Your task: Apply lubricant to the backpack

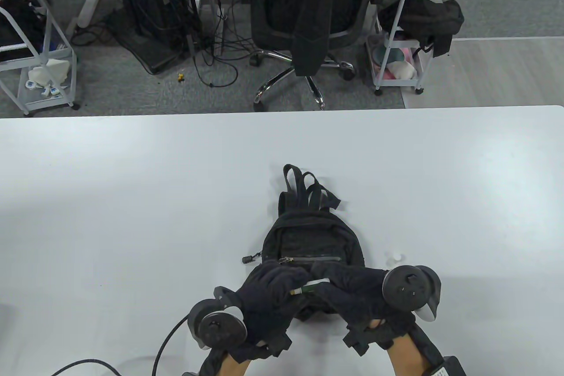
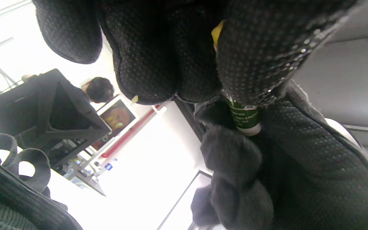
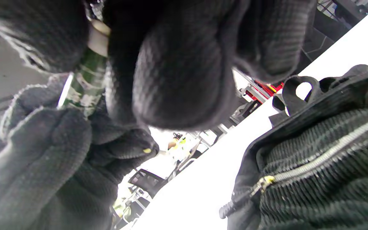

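A small black backpack (image 1: 310,235) lies on the white table (image 1: 132,199), straps pointing away from me, its front zipper (image 1: 308,258) shut. Both hands hold a small green lubricant tube (image 1: 308,286) just above the pack's near end. My left hand (image 1: 282,281) grips the nozzle end. My right hand (image 1: 339,281) grips the whitish end. The tube shows between the fingers in the left wrist view (image 2: 244,116) and the right wrist view (image 3: 85,83). The backpack's zipper (image 3: 315,163) and its pull (image 3: 260,183) lie below the right hand.
A small white cap-like piece (image 1: 395,257) lies on the table right of the backpack. A black cable (image 1: 163,345) runs from the left hand across the near left of the table. An office chair (image 1: 308,19) and carts stand beyond the far edge.
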`<state>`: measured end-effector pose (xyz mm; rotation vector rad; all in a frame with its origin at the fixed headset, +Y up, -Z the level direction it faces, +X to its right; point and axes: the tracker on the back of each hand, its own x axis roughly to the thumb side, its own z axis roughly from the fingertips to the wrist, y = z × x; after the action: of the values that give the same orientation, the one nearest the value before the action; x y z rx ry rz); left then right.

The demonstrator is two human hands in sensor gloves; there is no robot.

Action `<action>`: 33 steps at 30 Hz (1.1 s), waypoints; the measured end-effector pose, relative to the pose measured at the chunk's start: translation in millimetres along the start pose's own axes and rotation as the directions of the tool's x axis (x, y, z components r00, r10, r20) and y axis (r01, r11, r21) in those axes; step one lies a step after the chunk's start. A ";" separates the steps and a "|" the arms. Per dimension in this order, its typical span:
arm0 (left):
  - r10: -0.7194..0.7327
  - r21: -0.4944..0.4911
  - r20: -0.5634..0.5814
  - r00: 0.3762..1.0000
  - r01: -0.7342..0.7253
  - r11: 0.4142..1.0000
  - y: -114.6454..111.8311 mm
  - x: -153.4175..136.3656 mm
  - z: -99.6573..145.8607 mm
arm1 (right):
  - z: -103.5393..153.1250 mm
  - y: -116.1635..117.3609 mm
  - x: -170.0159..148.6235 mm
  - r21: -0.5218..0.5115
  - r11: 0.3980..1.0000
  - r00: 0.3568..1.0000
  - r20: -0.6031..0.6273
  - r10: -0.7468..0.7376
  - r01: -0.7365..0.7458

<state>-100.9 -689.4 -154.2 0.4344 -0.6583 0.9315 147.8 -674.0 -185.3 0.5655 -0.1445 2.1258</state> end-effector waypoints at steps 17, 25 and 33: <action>-0.551 -0.824 -0.057 0.833 0.273 0.497 -67.4 -15.7 2.3 | -10.9 -0.5 -21.9 0.031 0.749 0.726 -0.223 0.651 -0.662; -0.501 -0.838 -0.140 0.854 0.168 0.520 -72.7 -32.3 7.2 | -18.6 6.6 -40.3 0.106 0.705 0.656 -0.290 0.697 -0.701; -0.482 -0.844 -0.157 0.862 0.136 0.519 -75.3 -35.5 7.6 | -21.0 13.2 -42.3 0.106 0.747 0.697 -0.291 0.655 -0.657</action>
<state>-55.1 -755.2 -177.9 -0.4642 -0.5528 0.2484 150.6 -707.0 -221.5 0.1565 -0.1959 2.8909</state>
